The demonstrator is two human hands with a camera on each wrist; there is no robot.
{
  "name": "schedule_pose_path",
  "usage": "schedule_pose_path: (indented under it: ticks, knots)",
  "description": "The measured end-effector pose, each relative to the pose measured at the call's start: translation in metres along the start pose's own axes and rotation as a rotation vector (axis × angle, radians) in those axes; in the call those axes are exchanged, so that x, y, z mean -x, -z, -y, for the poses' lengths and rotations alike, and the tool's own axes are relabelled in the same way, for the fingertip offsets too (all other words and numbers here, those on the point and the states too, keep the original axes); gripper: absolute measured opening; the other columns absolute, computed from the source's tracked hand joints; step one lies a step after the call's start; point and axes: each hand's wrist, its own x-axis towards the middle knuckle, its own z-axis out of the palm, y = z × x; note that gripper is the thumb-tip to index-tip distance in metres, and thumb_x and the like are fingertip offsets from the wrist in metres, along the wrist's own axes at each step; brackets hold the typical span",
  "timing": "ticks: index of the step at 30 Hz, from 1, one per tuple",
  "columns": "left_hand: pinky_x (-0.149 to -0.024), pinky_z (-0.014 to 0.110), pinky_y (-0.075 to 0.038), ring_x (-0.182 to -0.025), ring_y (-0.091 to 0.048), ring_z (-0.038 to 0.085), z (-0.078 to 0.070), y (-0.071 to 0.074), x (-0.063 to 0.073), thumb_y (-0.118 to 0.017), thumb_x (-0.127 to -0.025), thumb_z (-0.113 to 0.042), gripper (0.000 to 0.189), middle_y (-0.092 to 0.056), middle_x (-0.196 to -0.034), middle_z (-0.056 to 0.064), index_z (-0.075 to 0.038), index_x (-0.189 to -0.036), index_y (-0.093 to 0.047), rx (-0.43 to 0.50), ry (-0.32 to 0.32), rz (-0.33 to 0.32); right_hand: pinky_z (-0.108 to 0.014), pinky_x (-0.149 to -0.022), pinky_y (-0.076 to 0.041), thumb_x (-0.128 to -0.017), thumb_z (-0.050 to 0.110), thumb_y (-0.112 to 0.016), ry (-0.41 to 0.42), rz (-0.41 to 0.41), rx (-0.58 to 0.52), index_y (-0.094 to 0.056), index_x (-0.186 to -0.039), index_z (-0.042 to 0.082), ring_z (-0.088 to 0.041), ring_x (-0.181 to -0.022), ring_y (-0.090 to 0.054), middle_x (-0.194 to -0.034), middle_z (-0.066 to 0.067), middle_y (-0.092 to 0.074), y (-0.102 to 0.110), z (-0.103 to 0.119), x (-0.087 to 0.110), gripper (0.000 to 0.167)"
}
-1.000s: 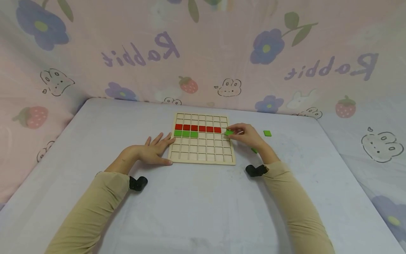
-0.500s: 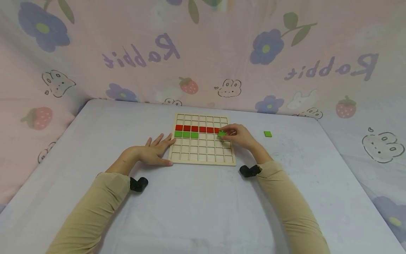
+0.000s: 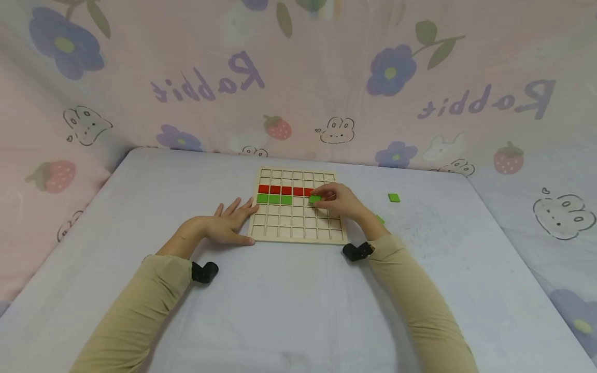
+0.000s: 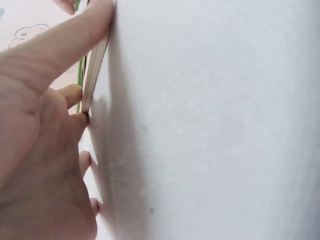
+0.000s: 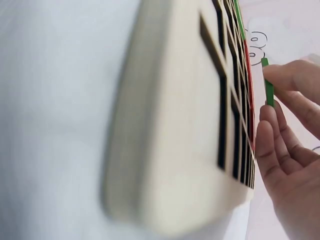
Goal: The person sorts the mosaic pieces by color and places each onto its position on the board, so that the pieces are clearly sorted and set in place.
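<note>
A pale wooden grid board [image 3: 298,240] lies flat on the table, with a row of red square tiles [image 3: 275,190] and, just in front of it, several green tiles [image 3: 274,199] at the left. Over the board, my right hand [image 3: 342,201] pinches one green tile [image 3: 315,199] between thumb and fingertips; the right wrist view shows that tile [image 5: 268,82] edge-on, raised above the grid. My left hand [image 3: 224,226] rests spread at the board's left edge, fingertips and thumb touching it. In the left wrist view the thumb [image 4: 65,42] lies along the board's side.
One loose green tile [image 3: 394,198] lies on the white table [image 3: 289,305] right of the board. Another green tile [image 3: 380,219] is partly hidden behind the right wrist. A printed cloth [image 3: 298,77] hangs behind and beside the table.
My right hand has carried the pinched green tile leftward, from the board's right edge to over the grid, now covering the right end of the red row. The left hand stays in place.
</note>
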Motion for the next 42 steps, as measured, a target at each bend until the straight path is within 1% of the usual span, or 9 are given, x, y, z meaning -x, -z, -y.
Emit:
schedule_pose_path:
  ticks: [4, 9, 14, 19, 23, 29, 35, 39, 42]
  knots:
    - [-0.11, 0.062, 0.018, -0.144, 0.023, 0.036, 0.0, -0.001, 0.001, -0.058, -0.093, -0.045, 0.092, 0.018, -0.16, 0.013, -0.012, -0.155, 0.002, 0.0, -0.003, 0.001, -0.028, -0.076, -0.045, -0.086, 0.014, -0.071, -0.001, 0.012, 0.009, -0.068, -0.116, 0.006, -0.02, -0.087, -0.054, -0.098, -0.009, -0.062, -0.004, 0.003, -0.003, 0.032]
    - [-0.11, 0.062, 0.017, -0.144, 0.023, 0.035, 0.001, -0.002, 0.001, -0.057, -0.093, -0.047, 0.092, 0.018, -0.16, 0.012, -0.013, -0.155, 0.002, 0.0, -0.013, -0.007, -0.027, -0.074, -0.044, -0.085, 0.013, -0.072, 0.007, 0.02, 0.016, -0.068, -0.116, 0.006, -0.018, -0.084, -0.054, -0.097, -0.008, -0.063, -0.007, 0.006, -0.006, 0.032]
    - [-0.111, 0.061, 0.017, -0.145, 0.024, 0.034, 0.001, -0.003, 0.0, -0.057, -0.092, -0.049, 0.093, 0.018, -0.16, 0.01, -0.014, -0.155, 0.002, -0.001, -0.009, -0.005, -0.027, -0.073, -0.044, -0.085, 0.013, -0.071, 0.02, 0.027, 0.036, -0.069, -0.115, 0.005, -0.017, -0.084, -0.055, -0.095, -0.008, -0.063, -0.01, 0.008, -0.009, 0.03]
    - [-0.11, 0.063, 0.016, -0.145, 0.023, 0.036, 0.0, -0.002, 0.0, -0.057, -0.093, -0.047, 0.093, 0.017, -0.16, 0.013, -0.012, -0.155, 0.002, 0.003, -0.013, 0.001, -0.026, -0.073, -0.045, -0.086, 0.011, -0.07, 0.023, 0.044, 0.052, -0.069, -0.115, 0.006, -0.018, -0.085, -0.055, -0.099, -0.008, -0.065, -0.013, 0.01, -0.013, 0.029]
    - [-0.11, 0.062, 0.016, -0.145, 0.023, 0.035, 0.0, -0.002, 0.0, -0.056, -0.093, -0.048, 0.092, 0.019, -0.16, 0.011, -0.013, -0.155, 0.003, -0.014, -0.007, 0.002, -0.026, -0.075, -0.046, -0.086, 0.011, -0.07, 0.009, 0.061, 0.055, -0.069, -0.115, 0.007, -0.018, -0.086, -0.056, -0.104, -0.009, -0.065, -0.015, 0.012, -0.015, 0.03]
    - [-0.11, 0.063, 0.016, -0.144, 0.023, 0.036, -0.001, 0.0, 0.0, -0.057, -0.093, -0.046, 0.092, 0.018, -0.16, 0.013, -0.012, -0.155, 0.003, -0.015, -0.01, 0.002, -0.026, -0.073, -0.046, -0.086, 0.012, -0.07, 0.018, 0.067, 0.09, -0.069, -0.115, 0.006, -0.018, -0.084, -0.055, -0.101, -0.009, -0.065, -0.017, 0.017, -0.017, 0.03]
    - [-0.11, 0.062, 0.017, -0.145, 0.023, 0.036, -0.001, 0.0, 0.0, -0.057, -0.093, -0.046, 0.092, 0.018, -0.16, 0.012, -0.013, -0.155, 0.003, -0.022, 0.001, 0.002, -0.031, -0.08, -0.048, -0.086, 0.01, -0.069, 0.003, 0.071, 0.08, -0.069, -0.116, 0.005, -0.021, -0.09, -0.058, -0.106, -0.01, -0.067, -0.017, 0.022, -0.019, 0.031]
    - [-0.11, 0.062, 0.016, -0.145, 0.022, 0.036, -0.001, 0.0, 0.0, -0.057, -0.093, -0.046, 0.092, 0.018, -0.16, 0.013, -0.012, -0.155, 0.003, -0.022, 0.0, -0.001, -0.034, -0.084, -0.05, -0.086, 0.008, -0.068, 0.01, 0.078, 0.074, -0.068, -0.116, 0.004, -0.023, -0.095, -0.06, -0.109, -0.012, -0.067, -0.017, 0.023, -0.02, 0.031]
    - [-0.11, 0.063, 0.017, -0.144, 0.022, 0.036, -0.002, 0.0, 0.001, -0.057, -0.093, -0.046, 0.092, 0.018, -0.16, 0.013, -0.012, -0.155, 0.003, -0.02, -0.005, -0.002, -0.035, -0.084, -0.05, -0.086, 0.007, -0.067, 0.023, 0.079, 0.072, -0.068, -0.116, 0.002, -0.024, -0.095, -0.061, -0.109, -0.013, -0.067, -0.017, 0.023, -0.02, 0.031]
